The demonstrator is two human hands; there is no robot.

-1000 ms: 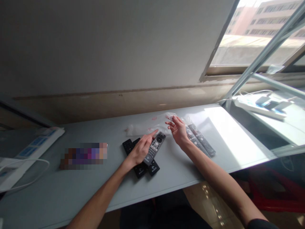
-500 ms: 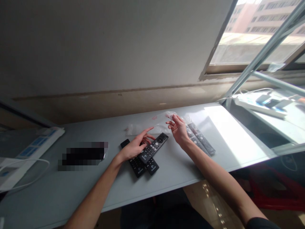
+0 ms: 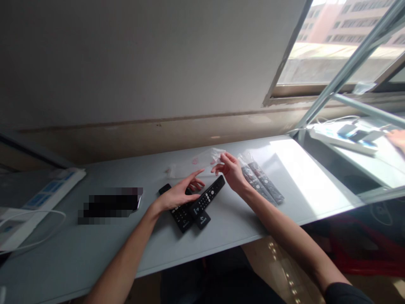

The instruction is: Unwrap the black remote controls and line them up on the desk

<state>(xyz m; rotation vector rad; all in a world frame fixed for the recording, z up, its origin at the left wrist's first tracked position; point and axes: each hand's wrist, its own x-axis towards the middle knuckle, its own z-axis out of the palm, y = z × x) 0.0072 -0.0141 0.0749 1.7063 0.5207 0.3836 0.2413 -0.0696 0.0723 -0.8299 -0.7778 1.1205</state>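
Note:
My left hand [image 3: 179, 195] grips a black remote control [image 3: 209, 196] and tilts it above other black remotes [image 3: 182, 215] lying on the grey table [image 3: 95, 249]. My right hand [image 3: 232, 173] pinches the edge of a clear plastic bag [image 3: 204, 162] that lies just behind the remotes. To the right of that hand lie two remotes wrapped in clear bags [image 3: 261, 183].
A blurred dark object [image 3: 109, 204] lies left of the remotes. A white device with a cable [image 3: 31, 202] sits at the far left. To the right, past a metal frame, another bench holds a white power strip [image 3: 344, 143]; another person's hand [image 3: 397, 137] shows there.
My left hand has closed around the top remote and swung it to the right, lifting it off the pile. My right hand has drawn the bag's edge slightly left.

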